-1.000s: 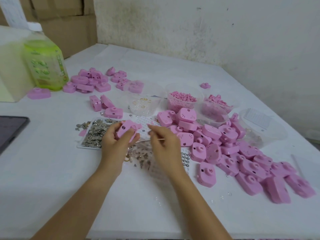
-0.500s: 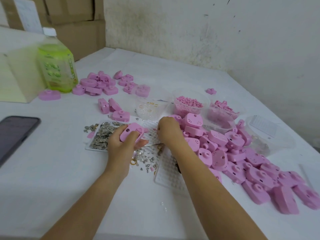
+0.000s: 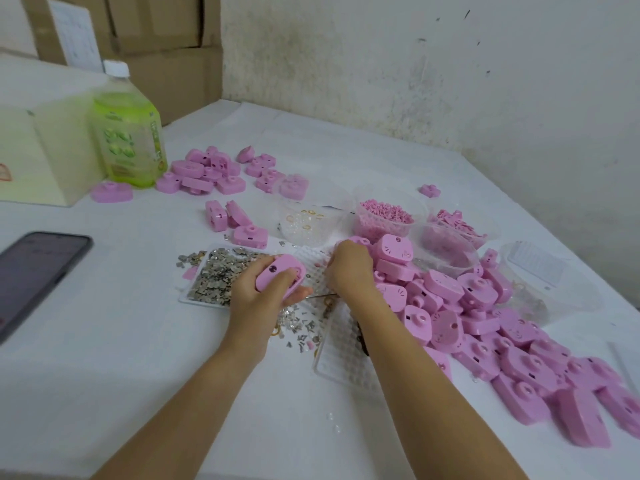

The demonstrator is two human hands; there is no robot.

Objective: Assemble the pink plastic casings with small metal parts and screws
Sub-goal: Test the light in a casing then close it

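Pink plastic casing [image 3: 277,276], at frame centre, sits gripped in the curled fingers of the left hand [image 3: 254,296] while the right hand [image 3: 349,268], fingers curled and tips hidden, holds a thin metal rod [image 3: 322,295] over the white gridded tray [image 3: 343,358], probably fetching a small part; next, seat it precisely in the casing.
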